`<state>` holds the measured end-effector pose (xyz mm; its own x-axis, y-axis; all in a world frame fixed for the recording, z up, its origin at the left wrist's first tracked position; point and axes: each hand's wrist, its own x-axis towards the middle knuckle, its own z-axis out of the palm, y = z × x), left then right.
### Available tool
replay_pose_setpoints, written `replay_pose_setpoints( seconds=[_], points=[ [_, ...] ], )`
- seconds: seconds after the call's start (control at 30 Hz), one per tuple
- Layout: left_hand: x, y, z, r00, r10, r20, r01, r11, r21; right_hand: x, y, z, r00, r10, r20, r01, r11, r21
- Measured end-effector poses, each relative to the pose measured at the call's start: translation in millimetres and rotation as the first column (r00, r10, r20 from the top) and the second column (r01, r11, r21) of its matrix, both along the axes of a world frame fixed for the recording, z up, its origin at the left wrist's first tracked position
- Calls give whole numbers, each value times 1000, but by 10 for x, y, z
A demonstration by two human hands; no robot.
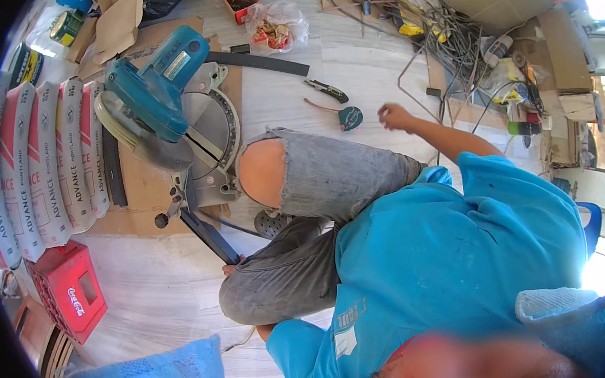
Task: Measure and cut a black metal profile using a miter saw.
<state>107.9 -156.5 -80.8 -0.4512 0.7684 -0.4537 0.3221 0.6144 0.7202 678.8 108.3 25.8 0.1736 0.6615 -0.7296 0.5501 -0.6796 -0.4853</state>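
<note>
Here, the left hand (229,269), mostly hidden behind the bent leg, grips the near end of a dark bar (207,237) with its visible fingertips. The bar slants up and leftward from that hand, its far end at the base of the teal miter saw (164,93); whether the two touch cannot be told. The right hand (395,117) hovers well apart from the bar, fingers loosely bent; the blur leaves unclear whether they meet. Nearest it, just to its left, lies a tape measure (351,118), with a utility knife (326,91) above that. Left of the saw stand upright sacks (45,165), a red crate (69,292) below them.
</note>
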Motion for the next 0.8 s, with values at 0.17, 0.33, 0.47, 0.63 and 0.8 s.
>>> replay_pose_setpoints(
  seconds=[0.17, 0.33, 0.47, 0.63, 0.8],
  points=[
    [207, 241, -377, 997, -27, -71, 23, 998, -55, -140, -238, -448, 870, 481, 109, -455, 868, -201],
    [214, 929, -740, 986, -32, -162, 7, 989, -149, -455, -39, -649, 811, 575, 112, -562, 817, -127],
    [-131, 686, -740, 965, 5, -261, -66, 971, -228, -366, 166, -1049, 856, 517, 8, -517, 856, -1],
    [-921, -275, -621, 906, 63, -418, -230, 903, -364, 140, 290, -1256, 857, 450, -251, -475, 879, -47],
    [-636, -190, -525, 900, 136, -415, -324, 845, -426, 833, 925, -1101, 837, 529, -141, -543, 835, -91]
  ],
)
